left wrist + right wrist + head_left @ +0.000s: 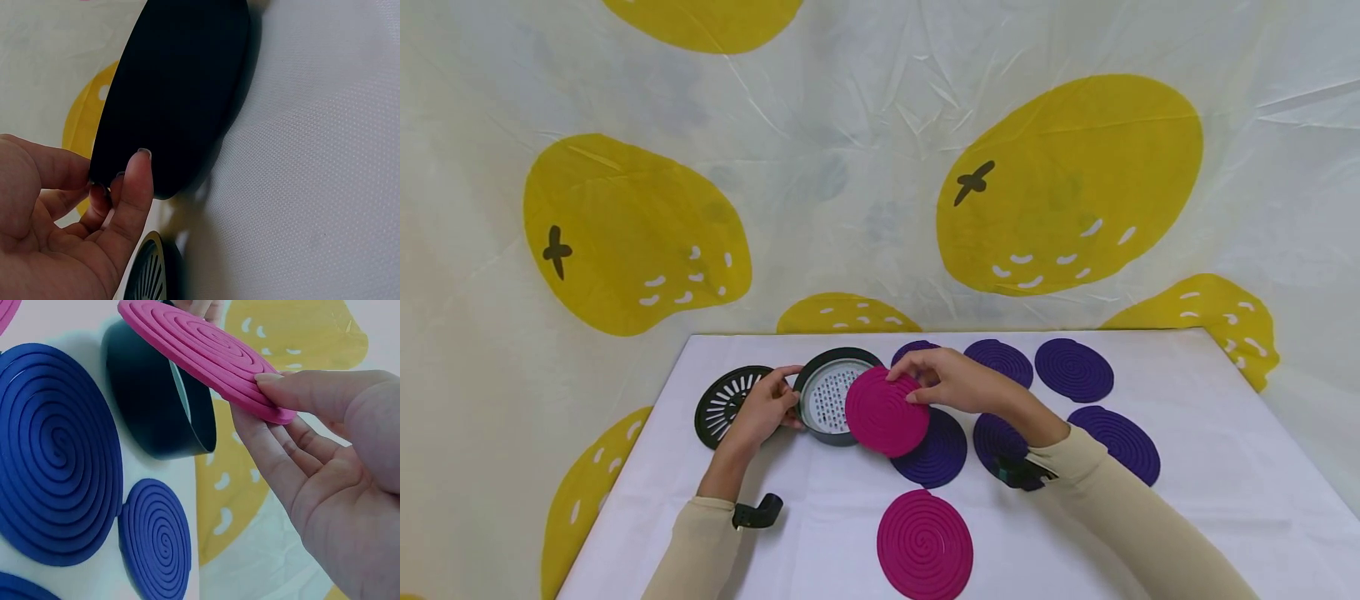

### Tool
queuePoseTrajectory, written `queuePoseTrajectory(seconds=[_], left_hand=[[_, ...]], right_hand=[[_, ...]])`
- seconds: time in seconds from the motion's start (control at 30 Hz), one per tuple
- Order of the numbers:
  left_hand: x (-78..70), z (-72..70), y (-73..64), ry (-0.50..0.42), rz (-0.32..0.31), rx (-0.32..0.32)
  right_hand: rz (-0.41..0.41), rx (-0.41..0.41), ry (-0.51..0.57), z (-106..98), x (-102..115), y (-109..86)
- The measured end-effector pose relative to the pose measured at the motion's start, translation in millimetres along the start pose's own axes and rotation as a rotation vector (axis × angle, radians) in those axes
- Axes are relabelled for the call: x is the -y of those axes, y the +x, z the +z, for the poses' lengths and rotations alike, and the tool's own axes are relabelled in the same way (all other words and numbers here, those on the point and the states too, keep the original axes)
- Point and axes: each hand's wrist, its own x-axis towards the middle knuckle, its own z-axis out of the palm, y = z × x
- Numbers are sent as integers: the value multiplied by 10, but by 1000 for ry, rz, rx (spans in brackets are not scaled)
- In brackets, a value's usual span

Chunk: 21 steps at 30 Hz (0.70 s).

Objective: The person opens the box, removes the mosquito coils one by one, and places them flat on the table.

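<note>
My left hand (765, 408) holds the side of a round dark container (846, 354) with a perforated light inner bottom. In the left wrist view its dark outer wall (169, 94) fills the upper middle, a digit laid against it. My right hand (958, 379) pinches the edge of a pink spiral coaster (883, 412) between thumb and fingers. That coaster is tilted over the container's right side and hides part of its opening; in the right wrist view, the coaster (206, 353) is raised off the table. Whether it touches the container, I cannot tell.
Left of the container lies a black slotted disc (711, 408), partly behind my left hand. Several dark purple-blue spiral coasters (1075, 371) lie in rows to the right, some partly covered by my right arm. Another pink coaster (925, 546) lies on the white table (820, 533) near the front.
</note>
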Motion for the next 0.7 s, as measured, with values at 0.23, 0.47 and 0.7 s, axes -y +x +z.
queuePoseTrajectory(seconds=[0.23, 0.47, 0.7], left_hand=[[2, 8, -9, 5, 5, -2], [-10, 6, -33, 10, 18, -3], [-5, 18, -39, 17, 10, -10]], right_hand=[[-13, 29, -28, -36, -16, -146], [-19, 41, -45, -84, -46, -279], [-16, 46, -54, -111, -104, -405]])
